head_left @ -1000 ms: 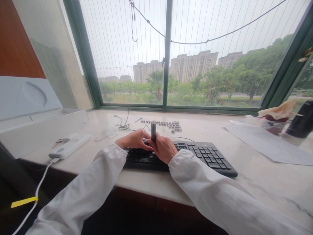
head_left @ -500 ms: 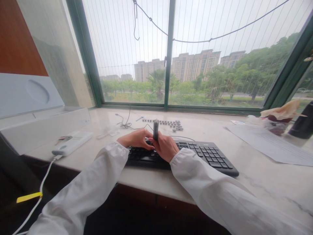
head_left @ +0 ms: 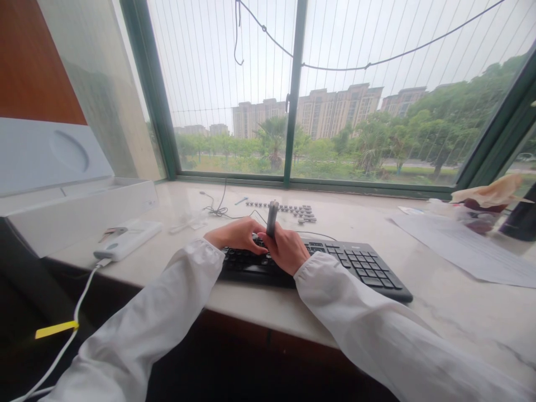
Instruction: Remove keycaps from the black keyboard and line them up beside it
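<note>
A black keyboard (head_left: 368, 267) lies near the front edge of the worktop, and both hands are over its left half. My right hand (head_left: 288, 249) is closed around a dark, narrow tool (head_left: 272, 215) with a pale top end, held nearly upright. The tool's lower end is hidden by my fingers, so its kind cannot be made out. Beside it, my left hand (head_left: 243, 234) arches over the keys with thumb and fingers apart, its fingertips close to the tool and partly covered. Several loose keycaps (head_left: 302, 212) stand in rows behind the hands.
A thin cable (head_left: 218, 211) and a small blue stick (head_left: 241, 201) lie behind the left hand. To the left are a white power bank (head_left: 129, 239) with keys on it and a white box (head_left: 84, 215). Paper sheets (head_left: 456, 245) and a dark cylinder (head_left: 521, 215) are at the right.
The whole view has shifted slightly to the right. Both hands keep nearly the same pose over the keyboard, and the dark tool leans a little more to the right.
</note>
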`<control>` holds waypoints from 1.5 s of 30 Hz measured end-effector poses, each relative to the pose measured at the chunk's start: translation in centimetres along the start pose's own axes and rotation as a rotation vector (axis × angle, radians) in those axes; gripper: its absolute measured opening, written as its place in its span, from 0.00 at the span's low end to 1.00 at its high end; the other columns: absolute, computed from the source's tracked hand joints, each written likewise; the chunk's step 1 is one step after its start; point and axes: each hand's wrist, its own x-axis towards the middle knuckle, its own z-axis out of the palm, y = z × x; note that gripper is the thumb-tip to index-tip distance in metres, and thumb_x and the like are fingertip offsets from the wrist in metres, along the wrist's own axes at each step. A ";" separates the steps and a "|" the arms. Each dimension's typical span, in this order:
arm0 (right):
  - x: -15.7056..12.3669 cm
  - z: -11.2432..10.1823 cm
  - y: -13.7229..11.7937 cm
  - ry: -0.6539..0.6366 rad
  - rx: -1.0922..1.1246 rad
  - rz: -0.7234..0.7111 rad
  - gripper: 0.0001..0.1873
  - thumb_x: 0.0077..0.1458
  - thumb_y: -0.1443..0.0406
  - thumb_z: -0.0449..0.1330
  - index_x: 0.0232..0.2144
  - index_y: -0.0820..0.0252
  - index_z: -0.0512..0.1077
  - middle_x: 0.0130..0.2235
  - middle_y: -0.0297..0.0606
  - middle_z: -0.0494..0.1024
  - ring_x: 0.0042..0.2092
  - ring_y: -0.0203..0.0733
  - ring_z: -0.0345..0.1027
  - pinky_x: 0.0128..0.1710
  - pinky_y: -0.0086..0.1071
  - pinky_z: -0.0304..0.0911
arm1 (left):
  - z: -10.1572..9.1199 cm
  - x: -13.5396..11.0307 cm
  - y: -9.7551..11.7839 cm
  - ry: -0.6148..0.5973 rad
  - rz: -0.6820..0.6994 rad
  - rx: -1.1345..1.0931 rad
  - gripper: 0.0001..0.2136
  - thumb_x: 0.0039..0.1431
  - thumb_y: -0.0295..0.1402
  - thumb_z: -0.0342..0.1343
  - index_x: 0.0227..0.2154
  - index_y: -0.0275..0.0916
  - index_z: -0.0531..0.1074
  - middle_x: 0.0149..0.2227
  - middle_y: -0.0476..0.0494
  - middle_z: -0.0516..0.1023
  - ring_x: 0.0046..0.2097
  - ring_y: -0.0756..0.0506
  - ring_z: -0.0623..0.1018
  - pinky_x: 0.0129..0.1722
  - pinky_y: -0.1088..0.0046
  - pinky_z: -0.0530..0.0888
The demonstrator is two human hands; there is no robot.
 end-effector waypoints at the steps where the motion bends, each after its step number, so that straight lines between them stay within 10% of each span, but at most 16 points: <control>1: 0.1 0.0 0.0 -0.001 0.008 0.012 0.17 0.65 0.54 0.44 0.40 0.62 0.63 0.29 0.41 0.78 0.29 0.44 0.72 0.27 0.30 0.48 | 0.0 0.0 0.0 0.002 0.002 0.006 0.09 0.46 0.36 0.61 0.26 0.33 0.76 0.20 0.54 0.70 0.25 0.54 0.66 0.25 0.82 0.61; 12: 0.7 0.0 0.0 -0.025 0.116 0.131 0.16 0.65 0.55 0.46 0.36 0.59 0.66 0.31 0.42 0.78 0.35 0.45 0.73 0.32 0.30 0.53 | -0.1 -0.1 -0.2 0.018 0.073 -0.001 0.09 0.47 0.36 0.61 0.29 0.35 0.78 0.22 0.53 0.73 0.25 0.54 0.67 0.28 0.81 0.63; 20: 0.1 0.0 -0.1 0.002 0.017 -0.059 0.16 0.65 0.55 0.46 0.42 0.61 0.64 0.27 0.39 0.76 0.27 0.43 0.70 0.25 0.30 0.47 | 0.1 0.1 -0.2 0.011 0.032 -0.022 0.08 0.44 0.34 0.62 0.26 0.34 0.75 0.21 0.53 0.72 0.24 0.54 0.67 0.25 0.81 0.62; 27: 1.0 -1.7 0.0 0.285 0.085 0.071 0.18 0.65 0.53 0.44 0.40 0.61 0.63 0.26 0.39 0.75 0.28 0.43 0.70 0.27 0.30 0.51 | -0.1 -0.2 0.6 0.013 0.030 -0.043 0.07 0.46 0.33 0.62 0.30 0.39 0.78 0.30 0.52 0.80 0.32 0.51 0.75 0.36 0.80 0.68; 45: 1.6 -1.3 2.0 0.014 0.206 0.243 0.21 0.58 0.53 0.51 0.23 0.60 0.72 0.24 0.38 0.75 0.27 0.38 0.65 0.26 0.29 0.50 | 0.9 0.3 0.3 0.356 0.028 0.182 0.10 0.49 0.32 0.59 0.36 0.39 0.75 0.31 0.49 0.80 0.35 0.48 0.79 0.36 0.75 0.71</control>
